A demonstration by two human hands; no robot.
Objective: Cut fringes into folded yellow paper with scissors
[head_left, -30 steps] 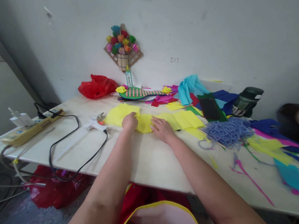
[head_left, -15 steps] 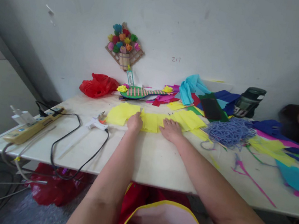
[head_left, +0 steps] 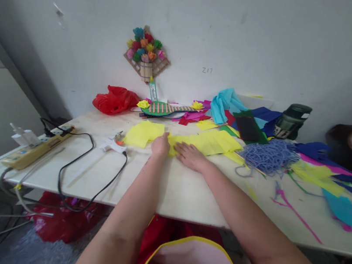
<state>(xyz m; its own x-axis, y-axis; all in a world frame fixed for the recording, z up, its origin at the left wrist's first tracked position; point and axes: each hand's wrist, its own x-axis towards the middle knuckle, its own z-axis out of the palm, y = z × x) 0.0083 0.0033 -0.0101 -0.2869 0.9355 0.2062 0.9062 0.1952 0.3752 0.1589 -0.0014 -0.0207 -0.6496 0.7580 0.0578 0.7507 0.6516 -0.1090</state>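
Fingers: right hand point(head_left: 190, 156) lies flat, fingers spread and open, palm down on the yellow paper point(head_left: 207, 143), pressing, not gripping. Left hand point(head_left: 160, 146) is curled knuckles-up at the paper's left end; fingertips hidden under the hand, so cannot tell if it pinches the edge or just pins it.

Paper: centre of frame, on the table point(head_left: 187, 191), a flattened strip with its long axis roughly left-right, rising slightly toward the right. Left end sits under the two hands, right end points at the purple yarn point(head_left: 270, 155). A separate yellow sheet point(head_left: 143, 132) lies just left of the left hand, touching or nearly so.

Versus 0.5 s ago: right hand has slid left along the strip and now sits just beside the left hand; earlier they were apart with paper showing between them. Left hand barely moved. Paper between the hands looks narrower and more folded.

Outward: glue gun point(head_left: 112, 144) left of centre, its black cord looping toward the lower left. Power strip point(head_left: 32, 150) at left edge of the table. Red bag point(head_left: 114, 100) upper left of the paper, by the wall. Paper flower plaque point(head_left: 146, 54) on the wall above. Cyan paper point(head_left: 224, 104) and dark jar point(head_left: 292, 120) upper right. Coloured scraps spread across the right side.
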